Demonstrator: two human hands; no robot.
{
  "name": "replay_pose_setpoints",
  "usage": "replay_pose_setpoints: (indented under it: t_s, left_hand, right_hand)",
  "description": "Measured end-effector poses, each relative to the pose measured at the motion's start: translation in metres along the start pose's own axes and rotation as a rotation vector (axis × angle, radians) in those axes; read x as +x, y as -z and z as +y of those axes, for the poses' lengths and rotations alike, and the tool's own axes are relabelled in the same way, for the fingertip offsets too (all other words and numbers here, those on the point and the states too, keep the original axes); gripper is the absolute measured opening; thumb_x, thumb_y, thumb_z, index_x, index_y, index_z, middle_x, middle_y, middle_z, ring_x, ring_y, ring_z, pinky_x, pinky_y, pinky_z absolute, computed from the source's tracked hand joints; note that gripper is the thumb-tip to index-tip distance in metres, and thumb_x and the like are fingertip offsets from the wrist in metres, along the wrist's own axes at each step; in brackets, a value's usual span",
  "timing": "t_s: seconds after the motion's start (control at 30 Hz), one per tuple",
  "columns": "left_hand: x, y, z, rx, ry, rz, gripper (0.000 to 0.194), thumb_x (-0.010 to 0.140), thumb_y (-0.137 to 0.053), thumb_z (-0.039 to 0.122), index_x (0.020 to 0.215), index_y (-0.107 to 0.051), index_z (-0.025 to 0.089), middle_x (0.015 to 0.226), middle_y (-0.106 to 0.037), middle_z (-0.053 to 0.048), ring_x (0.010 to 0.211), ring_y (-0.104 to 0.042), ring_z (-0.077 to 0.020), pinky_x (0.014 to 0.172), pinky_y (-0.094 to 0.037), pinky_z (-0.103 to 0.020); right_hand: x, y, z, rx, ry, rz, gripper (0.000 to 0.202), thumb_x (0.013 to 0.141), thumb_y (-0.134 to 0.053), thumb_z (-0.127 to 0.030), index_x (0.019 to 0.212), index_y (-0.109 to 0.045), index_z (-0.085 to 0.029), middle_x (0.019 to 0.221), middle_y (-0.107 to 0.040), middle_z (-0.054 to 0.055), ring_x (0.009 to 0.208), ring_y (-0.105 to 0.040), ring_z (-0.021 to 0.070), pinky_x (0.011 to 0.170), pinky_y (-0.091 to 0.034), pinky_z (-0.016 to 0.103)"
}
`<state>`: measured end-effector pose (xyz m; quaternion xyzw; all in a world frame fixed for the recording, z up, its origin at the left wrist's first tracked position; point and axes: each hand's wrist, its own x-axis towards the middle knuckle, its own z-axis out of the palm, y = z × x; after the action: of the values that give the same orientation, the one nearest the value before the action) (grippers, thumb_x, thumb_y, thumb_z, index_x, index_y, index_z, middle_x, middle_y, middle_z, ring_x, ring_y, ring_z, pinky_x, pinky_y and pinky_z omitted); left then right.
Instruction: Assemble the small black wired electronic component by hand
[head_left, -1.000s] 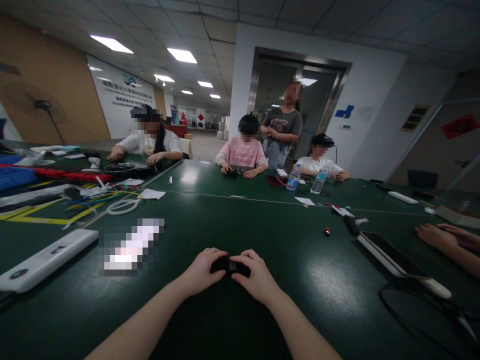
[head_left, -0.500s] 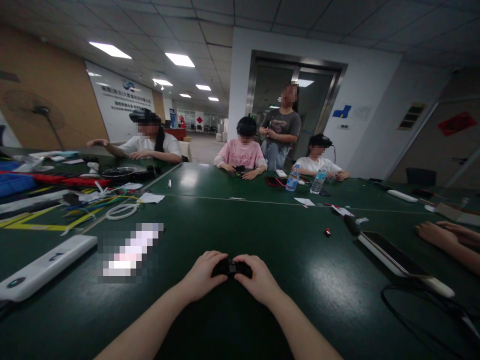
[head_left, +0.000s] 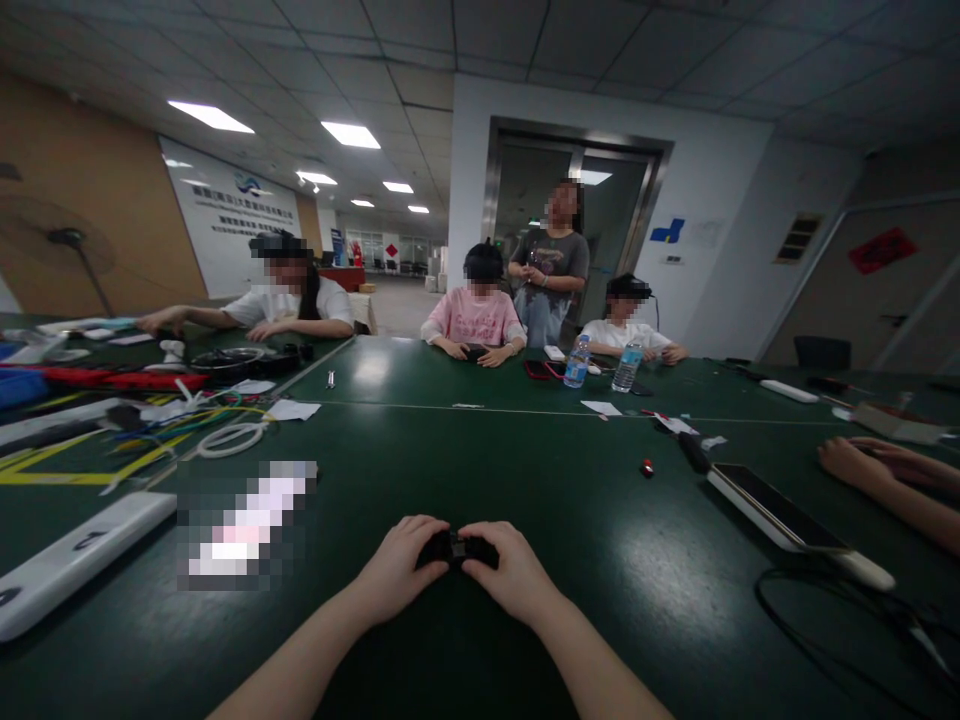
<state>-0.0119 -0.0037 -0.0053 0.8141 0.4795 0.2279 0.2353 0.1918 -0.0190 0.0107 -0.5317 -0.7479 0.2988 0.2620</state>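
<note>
A small black device (head_left: 458, 548) with a lighter middle part lies between my hands, low over the green table (head_left: 465, 465). Its left end is gripped by my left hand (head_left: 401, 565), thumb in front and fingers curled behind. My right hand (head_left: 514, 568) grips the other end in the same way. Much of the device is hidden by my fingers, so its exact kind does not show. Left of my hands lies a pixelated bright flat object (head_left: 251, 525), and beyond it a long white device (head_left: 82, 560) marked with a 2.
Right of me lie a white device with a dark screen (head_left: 784, 508), a black cable (head_left: 802, 650) and a small red item (head_left: 647, 468). A co-worker's hands (head_left: 862, 465) rest at the right edge. Farther off stand water bottles (head_left: 577, 362). Coiled white cable (head_left: 229, 440) lies left.
The view has shifted slightly, so most things sit a little lower and further left. My hands keep hold of the black device. The co-worker at far left has reached further left.
</note>
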Motion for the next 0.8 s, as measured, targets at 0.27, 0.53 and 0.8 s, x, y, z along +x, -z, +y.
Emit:
replay_pose_setpoints:
  t_s: [0.27, 0.53, 0.8]
  left_hand:
    - [-0.0003, -0.0003, -0.0001, -0.011, 0.013, -0.002, 0.042, 0.075, -0.059, 0.029, 0.115, -0.053, 0.023, 0.116, -0.056, -0.007, 0.109, -0.048, -0.024, 0.095, -0.038, -0.039]
    - [-0.0011, 0.0027, 0.0047, -0.048, 0.051, -0.017, 0.042, 0.074, -0.058, 0.03, 0.115, -0.054, 0.024, 0.119, -0.056, -0.006, 0.111, -0.048, -0.0254, 0.095, -0.037, -0.04]
    - [0.0007, 0.0001, 0.0058, -0.03, 0.036, 0.002, 0.043, 0.072, -0.059, 0.026, 0.115, -0.055, 0.023, 0.117, -0.057, -0.007, 0.11, -0.048, -0.0253, 0.097, -0.036, -0.04]
  right_hand:
    - [-0.0013, 0.0014, -0.0017, 0.011, -0.005, -0.015, 0.034, 0.072, -0.06, -0.026, 0.105, -0.059, -0.034, 0.109, -0.057, -0.001, 0.108, -0.05, 0.0224, 0.094, -0.037, 0.038]
    - [-0.0031, 0.002, -0.0022, 0.106, -0.096, -0.016, 0.05, 0.071, -0.062, -0.025, 0.116, -0.049, -0.04, 0.113, -0.054, -0.002, 0.112, -0.048, 0.0238, 0.093, -0.039, 0.042]
    - [-0.0016, 0.0003, 0.0011, 0.07, -0.039, 0.001, 0.046, 0.069, -0.062, -0.024, 0.114, -0.052, -0.035, 0.11, -0.056, 0.001, 0.108, -0.051, 0.0222, 0.094, -0.038, 0.039]
